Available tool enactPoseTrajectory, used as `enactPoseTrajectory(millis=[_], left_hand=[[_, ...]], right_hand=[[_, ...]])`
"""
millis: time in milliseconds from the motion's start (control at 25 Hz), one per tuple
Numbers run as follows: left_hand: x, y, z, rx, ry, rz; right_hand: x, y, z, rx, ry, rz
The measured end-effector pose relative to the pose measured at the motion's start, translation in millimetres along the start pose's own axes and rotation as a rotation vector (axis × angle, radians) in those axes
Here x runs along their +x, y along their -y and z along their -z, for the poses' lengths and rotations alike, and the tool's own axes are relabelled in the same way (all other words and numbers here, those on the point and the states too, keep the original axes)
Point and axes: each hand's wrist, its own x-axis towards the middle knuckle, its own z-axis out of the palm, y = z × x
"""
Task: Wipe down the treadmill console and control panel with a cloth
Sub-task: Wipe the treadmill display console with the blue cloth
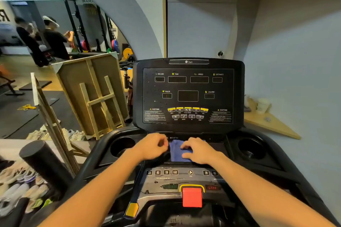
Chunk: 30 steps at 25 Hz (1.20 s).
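Observation:
A blue cloth [176, 150] lies on the flat tray of the black treadmill, just below the upright console [188, 96] with its dark displays and yellow buttons. My right hand [199, 151] presses down on the cloth's right side, fingers bent over it. My left hand [153, 146] sits at the cloth's left edge with fingers curled, pinching that edge. Nearer to me is the grey control panel [166, 180] with numbered keys, a fan button and a red stop button [192, 197].
Round cup holders [122, 146] [251, 148] flank the tray. A wooden frame [96, 96] and a black foam roller [44, 162] stand to the left, with shoes on the floor. Paper cups sit on a wooden shelf [269, 123] at right. People stand far left.

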Motion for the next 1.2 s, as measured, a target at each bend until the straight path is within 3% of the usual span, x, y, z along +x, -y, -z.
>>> enactPoseTrajectory(millis=[160,480,840,1200], left_hand=[[-16,22,-14,0.067,0.095,0.097],[-17,38,-15,0.032,0.074,0.080],[-20,49,9,0.014,0.001,-0.001],[12,40,72,-0.021,-0.089,-0.100]], right_hand=[[-3,2,-15,-0.141,0.003,-0.043],[3,15,-31,-0.236,-0.103,-0.101],[-4,19,-6,0.161,-0.284,-0.287],[-8,13,98,0.371,-0.547,-0.328]])
